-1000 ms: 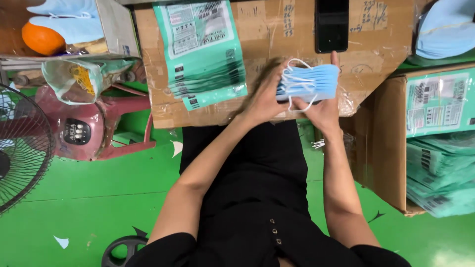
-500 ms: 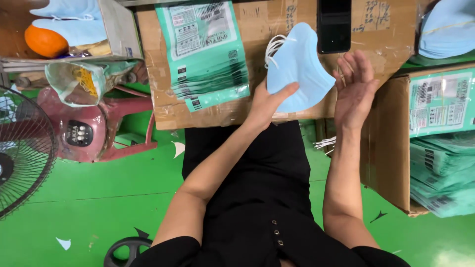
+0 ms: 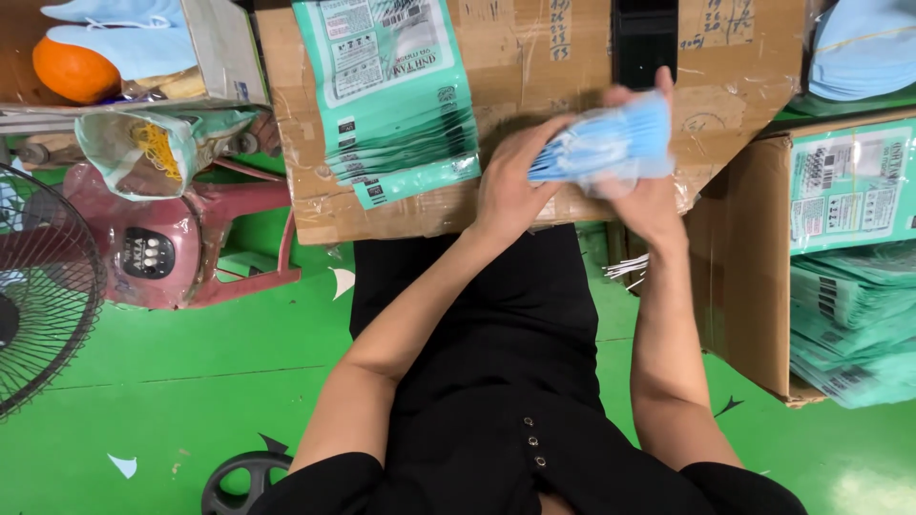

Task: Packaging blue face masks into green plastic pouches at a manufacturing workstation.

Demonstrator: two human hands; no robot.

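A stack of light blue face masks [image 3: 606, 143] is gripped between both my hands above a cardboard box top [image 3: 534, 57] that serves as a work surface. My left hand [image 3: 510, 186] presses the stack's left end, and my right hand [image 3: 644, 195] wraps its right end from below, fingers up behind it. The stack is seen edge-on and slightly blurred. A pile of green and white printed pouches [image 3: 396, 95] lies fanned on the box to the left of my hands. A black phone [image 3: 644, 43] rests on the box just beyond the masks.
An open carton [image 3: 754, 277] at right holds more green pouches [image 3: 854, 315]. Blue masks [image 3: 863, 48] sit in a bag at top right. At left are a red fan base [image 3: 162, 253], a fan grille [image 3: 38, 286], an orange [image 3: 74, 69] and a small bag [image 3: 153, 148]. The floor is green.
The masks went from a flat hold, to lifted broadside in my left hand with the right hand open, to squeezed edge-on between both hands now.
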